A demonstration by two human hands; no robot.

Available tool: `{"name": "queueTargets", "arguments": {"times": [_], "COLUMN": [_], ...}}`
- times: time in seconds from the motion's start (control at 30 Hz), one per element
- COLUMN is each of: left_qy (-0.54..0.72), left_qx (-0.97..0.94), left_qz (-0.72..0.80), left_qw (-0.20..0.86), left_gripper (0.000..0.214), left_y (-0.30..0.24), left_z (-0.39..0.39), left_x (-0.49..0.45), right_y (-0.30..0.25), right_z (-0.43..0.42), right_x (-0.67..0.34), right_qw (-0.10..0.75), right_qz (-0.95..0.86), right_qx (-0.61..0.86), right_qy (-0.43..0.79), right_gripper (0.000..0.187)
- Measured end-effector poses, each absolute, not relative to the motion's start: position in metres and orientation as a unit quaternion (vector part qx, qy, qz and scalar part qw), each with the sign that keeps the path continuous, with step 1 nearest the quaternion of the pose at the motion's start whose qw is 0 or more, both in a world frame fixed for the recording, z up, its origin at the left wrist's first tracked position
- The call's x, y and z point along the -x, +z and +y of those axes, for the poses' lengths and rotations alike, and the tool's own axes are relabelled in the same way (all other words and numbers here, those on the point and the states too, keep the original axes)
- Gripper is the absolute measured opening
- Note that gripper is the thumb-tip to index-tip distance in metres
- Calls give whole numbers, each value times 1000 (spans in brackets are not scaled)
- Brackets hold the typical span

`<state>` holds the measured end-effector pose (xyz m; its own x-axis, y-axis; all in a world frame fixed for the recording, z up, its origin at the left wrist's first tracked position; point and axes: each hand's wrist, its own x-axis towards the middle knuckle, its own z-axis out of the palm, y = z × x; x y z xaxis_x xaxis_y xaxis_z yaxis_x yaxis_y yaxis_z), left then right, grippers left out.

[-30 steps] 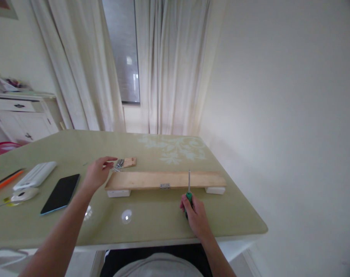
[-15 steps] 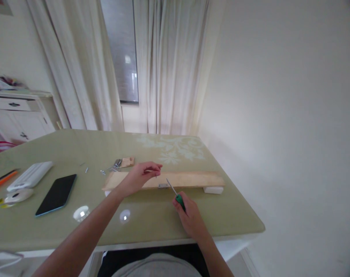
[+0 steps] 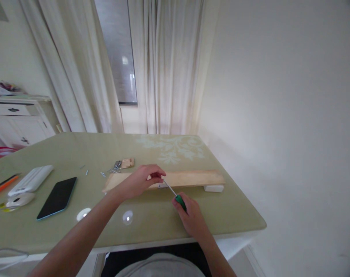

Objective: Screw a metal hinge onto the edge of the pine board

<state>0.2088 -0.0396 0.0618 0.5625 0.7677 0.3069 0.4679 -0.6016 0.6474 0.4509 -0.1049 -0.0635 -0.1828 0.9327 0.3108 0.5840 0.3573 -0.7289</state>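
Note:
My right hand (image 3: 189,215) is closed round the green handle of a screwdriver (image 3: 171,189), whose shaft points up and to the left. The thumb and fingers of my left hand (image 3: 146,179) are pinched together at the screwdriver's tip; a tiny screw, glimpsed earlier under these fingers, is mostly hidden now. Both meet over the front edge of a long wooden board (image 3: 195,178). Fixed against that edge, a small metal hinge-like plate (image 3: 162,185) is partly covered by my left fingers. A white block (image 3: 213,188) supports the board's right end.
Behind the board's left end lie a small wooden piece (image 3: 127,163) and several loose screws (image 3: 116,167). Further left are a black phone (image 3: 57,198), a white power strip (image 3: 32,180), a roll of white tape (image 3: 20,201) and an orange-and-black pencil-like tool (image 3: 3,185). A wall stands on the right.
My left hand has moved slightly right and down, bringing its pinched fingers to the screwdriver's tip. The right hand has barely moved. The view has shifted slightly.

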Motion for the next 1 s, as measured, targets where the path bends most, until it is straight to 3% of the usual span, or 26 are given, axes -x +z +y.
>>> {"name": "queueTargets", "arguments": {"times": [0.5, 0.8, 1.0], "left_qy": [197, 264, 276], "left_qx": [-913, -855, -846], "left_qz": [331, 351, 357], "left_qw": [136, 277, 282], "left_gripper": [15, 12, 12], "left_y": [73, 63, 61], "left_z": [-41, -37, -38], "left_x": [-207, -209, -214], "right_y": [-65, -66, -64], "right_z": [-106, -108, -107], "right_x": [-451, -453, -455], "right_qw": [360, 368, 373], "right_qz": [-753, -741, -736], "right_qx": [513, 524, 516], "right_qy": [200, 201, 228], "right_gripper": [20, 20, 24]}}
